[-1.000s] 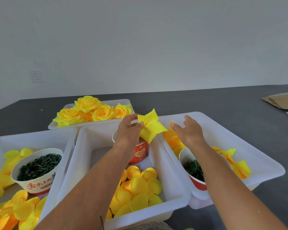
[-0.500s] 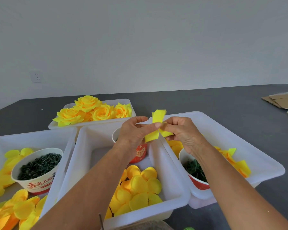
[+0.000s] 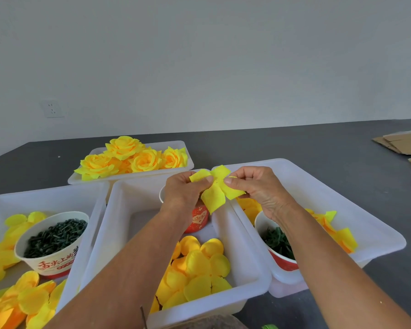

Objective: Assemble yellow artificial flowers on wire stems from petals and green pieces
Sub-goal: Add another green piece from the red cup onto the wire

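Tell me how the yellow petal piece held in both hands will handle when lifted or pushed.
The petal piece is probably floppy: its lower lobe droops below the grip of the left hand and right hand. It looks thin and light, so a push would likely crumple or slide it. It seems unlikely to roll or break.

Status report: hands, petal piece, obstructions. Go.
Left hand and right hand both pinching yellow petal piece. Held above middle white bin. Nothing in the way.

Soft, even daylight fills the scene, bright without glare. Faint, diffuse shadows lie inside the white plastic rectangular trays [image 3: 119, 224]. The picture is sharp at centre; wide-angle distortion bends the dark grey matte tabletop [image 3: 318, 148] edge toward 3 and 9 o'clock, where detail softens slightly.
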